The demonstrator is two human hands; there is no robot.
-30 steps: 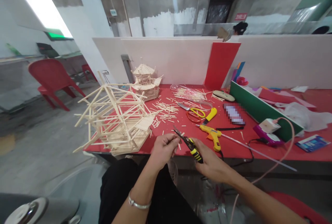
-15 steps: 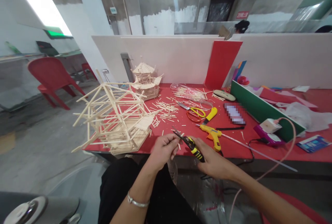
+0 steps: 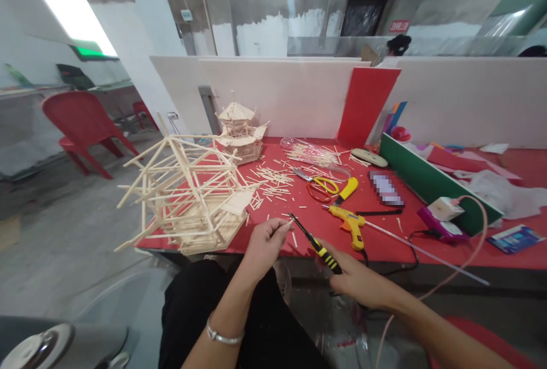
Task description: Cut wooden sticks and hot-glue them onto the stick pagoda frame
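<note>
Table (image 3: 384,250): sticks (image 3: 274,179), apparently 1 phone (image 3: 386,188).

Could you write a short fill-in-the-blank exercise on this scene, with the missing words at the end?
The right hand grips a hand tool with a handle in black and ____.
A bracelet circles the ____ wrist.
The glue gun lies on a tabletop coloured ____.

Missing words: yellow; left; red.

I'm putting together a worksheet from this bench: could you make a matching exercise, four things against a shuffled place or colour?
1. Glue gun
2. Small pagoda model
3. Bracelet
4. Black-and-yellow tool

A. Silver
B. Held in the right hand
C. Near the pale partition
D. Yellow, lying on the red table

Pairs: 1-D, 2-C, 3-A, 4-B
</note>
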